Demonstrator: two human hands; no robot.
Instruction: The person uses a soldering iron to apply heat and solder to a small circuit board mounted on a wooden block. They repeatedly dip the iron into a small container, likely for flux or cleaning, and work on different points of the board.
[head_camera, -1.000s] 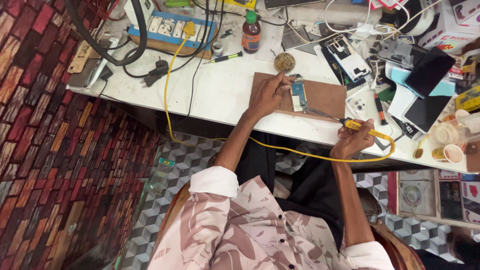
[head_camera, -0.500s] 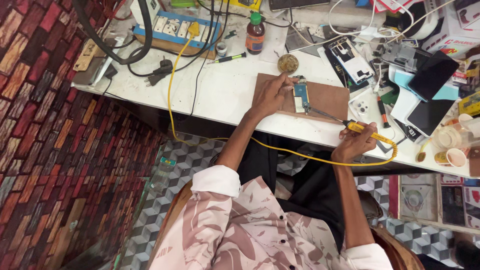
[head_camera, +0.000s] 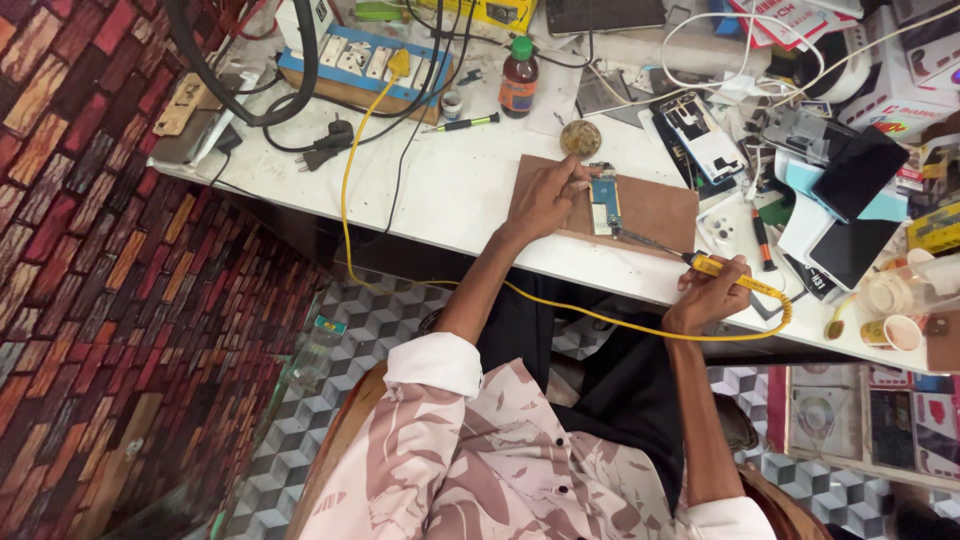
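Right hand (head_camera: 708, 292) closed around the yellow-handled soldering iron (head_camera: 722, 270) at the bench's near edge, metal tip angled up-left to the lower end of the small blue-and-silver phone circuit board (head_camera: 603, 198). Board lies upright on the brown rectangular wooden work mat (head_camera: 655, 212), toward its left half. Left hand (head_camera: 545, 197) rests on the mat's left side, fingers curled, fingertips touching the board's left edge; can't tell if it pinches anything. Board sits between both hands, nearer the left. Iron's yellow cord (head_camera: 600, 318) loops off the near edge and back up to the blue power strip (head_camera: 355, 68) at the far-left. Round tin of flux (head_camera: 580, 138) just beyond the mat's far-left corner
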